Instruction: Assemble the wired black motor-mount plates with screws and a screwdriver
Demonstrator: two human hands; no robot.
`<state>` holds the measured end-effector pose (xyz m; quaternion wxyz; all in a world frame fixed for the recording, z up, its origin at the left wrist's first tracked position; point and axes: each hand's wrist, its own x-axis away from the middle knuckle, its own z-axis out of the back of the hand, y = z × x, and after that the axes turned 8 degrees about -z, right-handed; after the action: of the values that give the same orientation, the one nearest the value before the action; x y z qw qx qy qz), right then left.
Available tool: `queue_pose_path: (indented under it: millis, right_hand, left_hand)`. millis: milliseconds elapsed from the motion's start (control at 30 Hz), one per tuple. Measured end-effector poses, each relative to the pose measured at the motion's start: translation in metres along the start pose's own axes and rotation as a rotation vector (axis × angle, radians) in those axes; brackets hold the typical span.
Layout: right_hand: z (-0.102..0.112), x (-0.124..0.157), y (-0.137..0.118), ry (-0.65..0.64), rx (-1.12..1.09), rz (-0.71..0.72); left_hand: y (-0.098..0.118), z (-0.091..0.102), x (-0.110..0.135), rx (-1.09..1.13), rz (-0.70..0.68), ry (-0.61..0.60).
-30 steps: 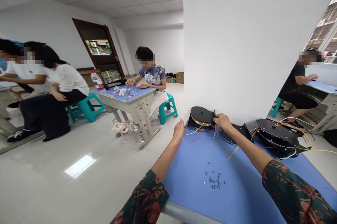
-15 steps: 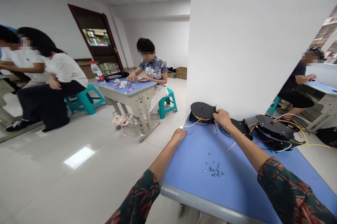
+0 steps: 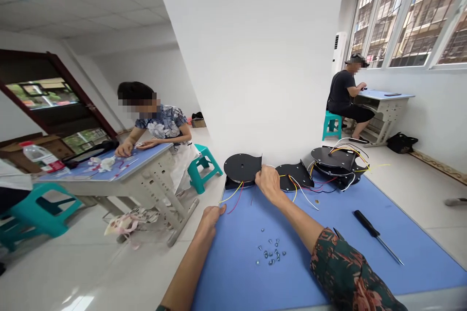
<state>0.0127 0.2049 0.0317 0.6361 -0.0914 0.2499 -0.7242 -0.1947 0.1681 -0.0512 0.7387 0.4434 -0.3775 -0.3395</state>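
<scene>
My right hand [image 3: 269,183] is closed on the upturned edge of a black round metal plate assembly [image 3: 239,167] at the far left corner of the blue table [image 3: 248,282]. Yellow and red wires hang from that assembly. At the table's left edge, my left hand [image 3: 209,218] grips the rim, thumb on top and most fingers hidden. Just right of my right hand lies a second black plate [image 3: 292,174] with yellow and white wires. Beyond it sits a stack of similar black plates [image 3: 330,157]. Several small screws [image 3: 270,254] lie scattered nearer to me.
A black-handled screwdriver [image 3: 368,226] rests on the table's right side. Behind the plates rises a white pillar [image 3: 255,58]. One person [image 3: 160,123] works at another desk on the left. Another person [image 3: 345,89] sits by the windows on the right.
The view has swung to the right, bringing the screwdriver and windows into sight. Both hands keep their holds, the right on the plate assembly and the left on the table edge.
</scene>
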Motion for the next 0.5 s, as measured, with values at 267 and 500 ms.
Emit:
queue_pose_path:
  millis: [267, 500]
  right_hand:
    - [0.0021, -0.0068, -0.0012, -0.014, 0.010, -0.008]
    - [0.0082, -0.0064, 0.0035, -0.051, 0.042, -0.019]
  left_hand:
    - [0.0090, 0.0003, 0.0026, -0.021, 0.031, -0.032]
    - [0.0052, -0.0023, 0.0058, -0.040, -0.087, -0.078]
